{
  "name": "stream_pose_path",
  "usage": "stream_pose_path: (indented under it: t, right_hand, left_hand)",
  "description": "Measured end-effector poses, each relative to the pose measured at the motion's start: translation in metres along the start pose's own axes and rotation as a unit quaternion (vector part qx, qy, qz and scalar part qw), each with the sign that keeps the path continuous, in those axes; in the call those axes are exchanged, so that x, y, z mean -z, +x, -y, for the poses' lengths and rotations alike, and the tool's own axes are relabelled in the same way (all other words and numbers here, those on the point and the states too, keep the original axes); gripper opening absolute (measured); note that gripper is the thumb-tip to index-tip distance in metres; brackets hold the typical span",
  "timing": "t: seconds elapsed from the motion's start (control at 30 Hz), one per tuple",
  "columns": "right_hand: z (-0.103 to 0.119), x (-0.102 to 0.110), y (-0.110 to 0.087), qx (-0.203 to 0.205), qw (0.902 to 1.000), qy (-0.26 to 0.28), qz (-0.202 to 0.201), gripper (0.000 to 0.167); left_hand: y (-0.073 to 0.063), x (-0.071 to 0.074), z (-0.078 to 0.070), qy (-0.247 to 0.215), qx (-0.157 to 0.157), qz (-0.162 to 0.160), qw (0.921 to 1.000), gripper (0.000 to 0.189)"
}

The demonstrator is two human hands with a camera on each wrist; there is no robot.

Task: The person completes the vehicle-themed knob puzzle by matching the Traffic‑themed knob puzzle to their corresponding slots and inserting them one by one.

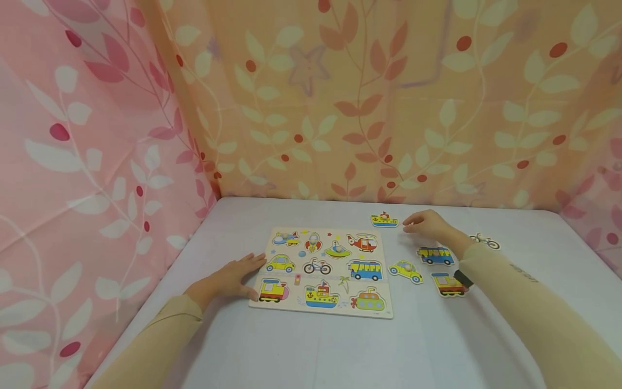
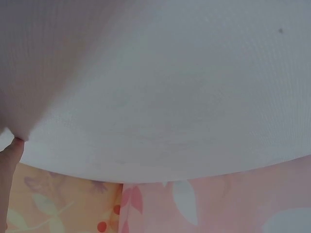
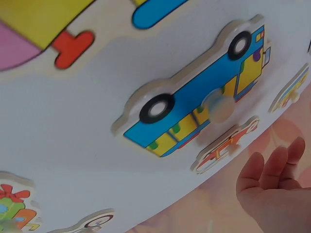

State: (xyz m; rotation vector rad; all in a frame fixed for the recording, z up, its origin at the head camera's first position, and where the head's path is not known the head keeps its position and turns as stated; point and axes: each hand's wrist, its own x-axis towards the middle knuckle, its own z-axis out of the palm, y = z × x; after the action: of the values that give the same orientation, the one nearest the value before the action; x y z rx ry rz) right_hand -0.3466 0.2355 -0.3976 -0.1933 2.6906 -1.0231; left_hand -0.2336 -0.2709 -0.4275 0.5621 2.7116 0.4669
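One puzzle board (image 1: 296,296) touching L hand (image 1: 232,277), boat pc (image 1: 381,221) near R hand (image 1: 430,226)

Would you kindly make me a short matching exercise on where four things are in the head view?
Things:
1. Left hand
2. Loose boat piece
3. Loose car piece
4. Loose bicycle piece

Places:
A. Just left of the right hand
B. To the right of the right hand, next to the right sleeve
C. At the left edge of the puzzle board
D. Close by the board's right edge

Pairs: 1-C; 2-A; 3-D; 4-B
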Motion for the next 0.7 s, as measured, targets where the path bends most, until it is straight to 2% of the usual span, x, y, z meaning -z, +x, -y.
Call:
stream_pose_path:
  t: [0.33,0.7]
  right_hand:
    - [-0.019,0.01,0.002,0.007,0.9993,0.006,-0.037,0.039]
    - [-0.027,0.011,0.005,-0.03,0.998,0.035,-0.043,0.047]
  left_hand:
    - [0.0,-0.001,0.0,-0.001,0.003,0.002,1.0,0.098]
    - [0.0,-0.002,0.0,0.0,0.012,-0.001,0.9999,0.099]
